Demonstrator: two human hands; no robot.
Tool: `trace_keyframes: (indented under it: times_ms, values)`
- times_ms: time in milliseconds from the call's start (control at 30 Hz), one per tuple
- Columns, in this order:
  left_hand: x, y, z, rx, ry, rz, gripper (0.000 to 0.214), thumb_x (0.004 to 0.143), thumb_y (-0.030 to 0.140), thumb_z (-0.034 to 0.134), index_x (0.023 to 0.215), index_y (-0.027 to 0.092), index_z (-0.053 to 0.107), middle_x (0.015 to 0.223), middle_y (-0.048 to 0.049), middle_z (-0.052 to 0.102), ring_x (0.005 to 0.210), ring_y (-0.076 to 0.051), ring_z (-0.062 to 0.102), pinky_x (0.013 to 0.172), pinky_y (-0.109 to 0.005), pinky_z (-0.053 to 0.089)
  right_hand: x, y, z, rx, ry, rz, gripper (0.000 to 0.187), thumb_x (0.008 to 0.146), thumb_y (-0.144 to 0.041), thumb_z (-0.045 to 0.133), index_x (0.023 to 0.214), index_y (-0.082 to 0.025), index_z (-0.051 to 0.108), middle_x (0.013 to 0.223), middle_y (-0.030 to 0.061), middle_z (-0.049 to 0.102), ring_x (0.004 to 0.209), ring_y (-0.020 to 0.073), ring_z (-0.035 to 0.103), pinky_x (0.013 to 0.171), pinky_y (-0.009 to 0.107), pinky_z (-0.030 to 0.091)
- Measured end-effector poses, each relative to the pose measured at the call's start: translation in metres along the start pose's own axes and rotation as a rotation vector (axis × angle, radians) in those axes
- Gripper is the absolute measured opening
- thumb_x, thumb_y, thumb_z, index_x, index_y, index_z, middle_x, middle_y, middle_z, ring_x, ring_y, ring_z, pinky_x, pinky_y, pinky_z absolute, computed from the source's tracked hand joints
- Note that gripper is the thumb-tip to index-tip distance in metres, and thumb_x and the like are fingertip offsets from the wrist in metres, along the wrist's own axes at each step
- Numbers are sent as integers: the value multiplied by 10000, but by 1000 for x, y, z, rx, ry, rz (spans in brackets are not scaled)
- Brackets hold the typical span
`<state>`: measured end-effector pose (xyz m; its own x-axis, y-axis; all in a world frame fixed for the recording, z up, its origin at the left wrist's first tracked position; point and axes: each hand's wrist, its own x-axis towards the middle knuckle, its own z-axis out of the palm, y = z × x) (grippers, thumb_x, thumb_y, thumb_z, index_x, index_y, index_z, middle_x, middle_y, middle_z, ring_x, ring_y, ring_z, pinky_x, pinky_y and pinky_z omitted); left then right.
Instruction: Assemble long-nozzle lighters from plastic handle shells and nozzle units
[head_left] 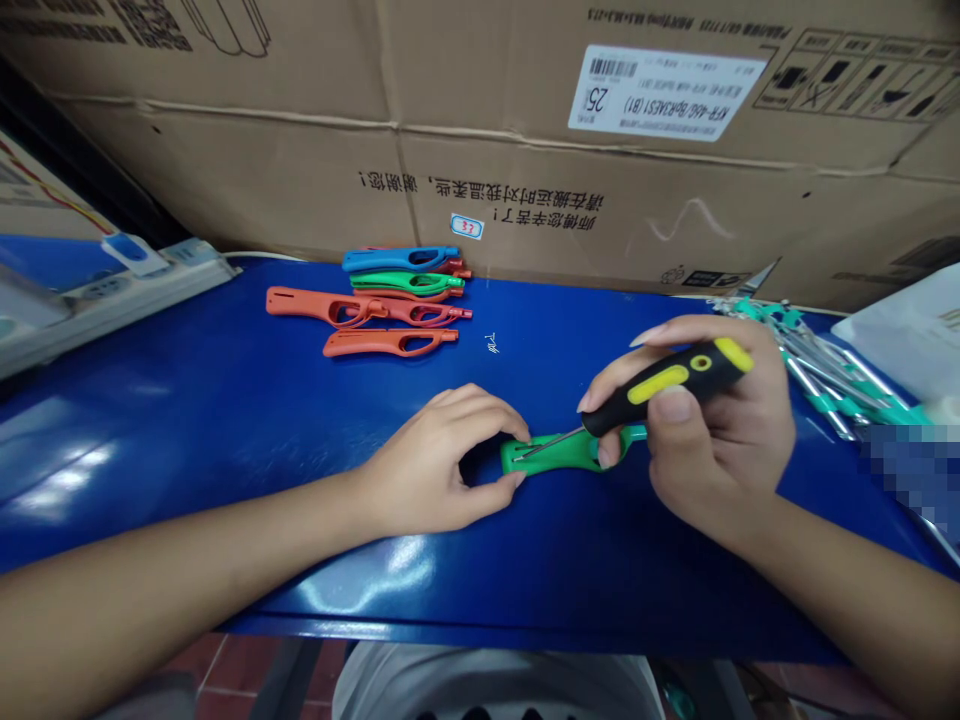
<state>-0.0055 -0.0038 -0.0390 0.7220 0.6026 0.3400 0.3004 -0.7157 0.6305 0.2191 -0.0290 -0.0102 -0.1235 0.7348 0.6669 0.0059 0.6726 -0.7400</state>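
- My left hand (pixel 442 460) is pinching one end of a green casing (pixel 559 456), the thumb pressing its near edge and the fingers its far edge.
- My right hand (pixel 720 440) is gripping a black and yellow screwdriver (pixel 667 385), the thumb lying along the handle and the fingers wrapping round beneath it.
- The green casing is lying on the blue table (pixel 300 420), between my two hands and near the middle of the tabletop.
- The screwdriver is slanting down to the left, its metal shaft crossing above the casing and its tip reaching the end I am pinching; I cannot tell whether the tip is sitting in a hole.
- Some fingers of my right hand are hanging close to the casing's other end; I cannot tell whether they are touching it.
- Farther back, to the left, more casings are lying in a group: a blue casing (pixel 382 260) at the back, a second green casing (pixel 397 281) in front of that, then orange casings (pixel 360 344).
- Metal rods with green ends (pixel 825 370) are lying in a heap beyond my right hand.
- A cardboard box (pixel 300 180) is standing behind everything, its printing showing upside down.
- A white power strip (pixel 112 290) is resting at the left.
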Motion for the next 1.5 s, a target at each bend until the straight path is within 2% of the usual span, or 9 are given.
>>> trace_keyframes:
  times_ms: [133,300,500,767,1500]
  values:
    - [-2,1,-2,-3,81,-6,128,854,185,705,951,195,622,1072,-31,715,1009,-187,633,925,-352,472,-2,0,-1,14,49,24,213,988,-274,616,1197,-300,580,880,7,727,451,125,609,350,254,493]
    - [-4,1,-1,13,74,-2,75,870,209,694,909,205,631,1086,-40,716,1004,-198,636,915,-369,464,-5,-2,1,25,82,60,200,993,-285,606,1189,-321,583,880,15,720,466,142,606,343,272,481]
    - [-4,2,-2,35,52,-5,71,873,214,686,903,211,621,1105,-33,713,1010,-200,635,913,-372,450,-5,-4,1,20,60,70,206,999,-298,602,1201,-329,570,895,14,717,466,143,606,355,281,487]
    - [-2,4,-1,89,-58,-138,295,791,321,741,997,222,555,1046,-14,687,979,-226,611,889,-390,427,-2,-1,3,6,36,68,183,991,-288,613,1170,-318,596,848,1,718,421,128,593,336,266,468]
    - [1,4,0,121,-89,-157,255,827,350,712,1010,223,588,965,-27,671,940,-235,610,852,-381,424,-4,-2,0,-29,-45,43,229,982,-289,615,1201,-345,581,904,5,736,476,138,626,404,285,538]
